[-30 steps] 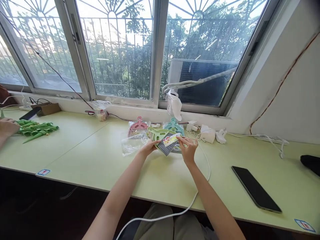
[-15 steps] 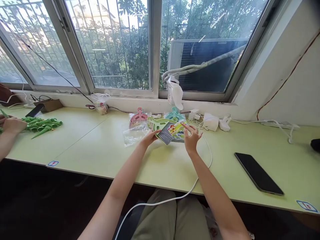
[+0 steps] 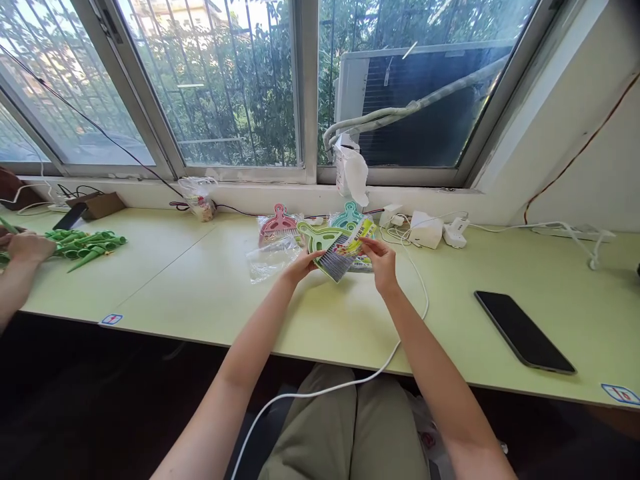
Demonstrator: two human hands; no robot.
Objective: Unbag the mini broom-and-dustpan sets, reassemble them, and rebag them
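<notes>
My left hand [image 3: 301, 267] is closed on the left side of a light green hand brush and dustpan set [image 3: 316, 239], held tilted above the table. Its grey bristles [image 3: 337, 260] face me. At the set's right side, my right hand [image 3: 381, 265] pinches a yellow printed card [image 3: 364, 232] with thumb and fingers; the card lies partly over the bristles. Behind it, a teal brush and dustpan set [image 3: 347, 215] in clear wrap is partly hidden. A pink brush and dustpan set [image 3: 280, 221] lies to the left, with a crumpled clear plastic bag [image 3: 273, 260] before it.
A white cable [image 3: 320, 395] runs over the table edge and across my lap. At the right lies a black phone [image 3: 524, 331]; white chargers [image 3: 427, 230] sit near the wall. Another person's hand [image 3: 30, 248] is at the far left beside green cone-shaped pieces [image 3: 93, 245].
My right hand's fingers, spread at the card's edge before, have closed on the card. The card has tilted more upright. My view has shifted slightly.
</notes>
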